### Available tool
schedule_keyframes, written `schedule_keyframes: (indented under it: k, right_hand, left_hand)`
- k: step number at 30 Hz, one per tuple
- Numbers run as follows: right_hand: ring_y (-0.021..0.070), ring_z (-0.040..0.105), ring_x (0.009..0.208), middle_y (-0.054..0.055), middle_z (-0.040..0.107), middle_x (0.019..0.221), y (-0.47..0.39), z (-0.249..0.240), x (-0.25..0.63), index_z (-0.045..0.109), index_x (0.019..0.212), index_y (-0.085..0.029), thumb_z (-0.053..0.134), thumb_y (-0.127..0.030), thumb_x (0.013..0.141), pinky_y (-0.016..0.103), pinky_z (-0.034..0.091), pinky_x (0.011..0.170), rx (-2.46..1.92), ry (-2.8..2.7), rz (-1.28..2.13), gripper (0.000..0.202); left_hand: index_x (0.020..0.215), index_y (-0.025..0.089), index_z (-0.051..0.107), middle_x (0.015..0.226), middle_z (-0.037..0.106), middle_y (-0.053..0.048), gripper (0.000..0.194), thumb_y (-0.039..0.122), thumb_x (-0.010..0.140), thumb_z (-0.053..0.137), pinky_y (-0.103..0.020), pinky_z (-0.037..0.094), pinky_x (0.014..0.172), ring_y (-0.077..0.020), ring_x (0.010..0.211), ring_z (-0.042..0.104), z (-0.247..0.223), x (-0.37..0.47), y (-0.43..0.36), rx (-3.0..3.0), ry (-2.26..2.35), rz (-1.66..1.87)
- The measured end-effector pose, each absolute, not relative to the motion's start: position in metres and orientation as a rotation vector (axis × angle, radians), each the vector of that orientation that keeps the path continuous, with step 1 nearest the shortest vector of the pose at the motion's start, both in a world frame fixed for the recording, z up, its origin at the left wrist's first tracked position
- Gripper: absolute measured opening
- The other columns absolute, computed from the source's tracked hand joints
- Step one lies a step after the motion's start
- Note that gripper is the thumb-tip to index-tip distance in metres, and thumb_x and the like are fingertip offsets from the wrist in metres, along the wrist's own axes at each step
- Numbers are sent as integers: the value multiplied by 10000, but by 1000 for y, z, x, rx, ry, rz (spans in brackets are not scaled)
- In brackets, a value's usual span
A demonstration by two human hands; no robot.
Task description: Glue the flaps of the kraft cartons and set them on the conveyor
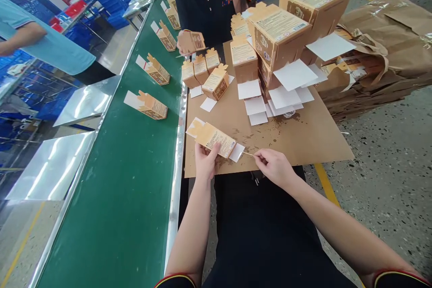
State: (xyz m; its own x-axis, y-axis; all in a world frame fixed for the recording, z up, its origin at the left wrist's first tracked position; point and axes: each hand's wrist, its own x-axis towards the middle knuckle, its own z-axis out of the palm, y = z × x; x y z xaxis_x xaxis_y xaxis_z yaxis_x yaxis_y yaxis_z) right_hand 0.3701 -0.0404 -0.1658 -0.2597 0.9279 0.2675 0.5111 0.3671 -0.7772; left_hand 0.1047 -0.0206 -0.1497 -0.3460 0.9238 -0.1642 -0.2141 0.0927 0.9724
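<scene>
My left hand (pixel 206 161) grips a printed tan carton (pixel 216 138) from its near side, thumb on the printed face. The carton lies tilted just over the cardboard-covered table (pixel 297 144), and white flaps stick out at both its ends. At its right end, my right hand (pixel 274 166) pinches a thin tan strip (pixel 249 154) between thumb and fingers. Whether that strip is a flap of the carton seen edge-on or a separate piece, I cannot tell.
Stacked cartons (pixel 280 31) with hanging white flaps stand at the table's far right. Smaller cartons (pixel 216 80) sit beyond my hands. Left runs a green conveyor belt (pixel 128 166) carrying spaced cartons. Opposite, a co-worker (pixel 211 4) holds another carton. Brown paper bundles (pixel 378 63) lie right.
</scene>
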Motion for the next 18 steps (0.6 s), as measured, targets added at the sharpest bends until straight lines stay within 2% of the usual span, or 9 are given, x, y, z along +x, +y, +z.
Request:
schedule_keyframes:
  k: [4,7,12,18]
  right_hand:
    - [198,743,693,43,792,807,-35,-163,385,745,878,-252,646,-251,1053,305,627,700,-1327,-1754,663,201]
    - [205,760,687,45,805,818,-40,-156,398,777,905,-262,661,-324,1058,314,655,688,-1394,-1663,653,202]
    - [217,753,646,48,802,769,-57,-141,412,783,875,-274,677,-441,1049,345,684,677,-1468,-1568,702,264]
    - [208,746,603,27,783,720,-68,-128,410,773,839,-288,680,-460,1047,336,672,632,-1471,-1544,740,286]
  left_hand:
    - [1282,278,631,1346,774,-110,805,531,684,1108,-500,611,1194,-331,1368,758,-147,119,-33,925,1433,1459]
    - [1270,272,639,1309,763,-114,790,493,675,1110,-478,618,1175,-340,1340,762,-145,135,-46,1038,1490,1431]
    - [1291,273,676,1313,747,-132,792,471,655,1105,-522,621,1165,-394,1345,741,-143,148,-53,1077,1545,1424]
    - [1244,266,707,1254,762,-128,718,459,670,1093,-551,624,1161,-407,1343,743,-147,146,-48,1092,1558,1400]
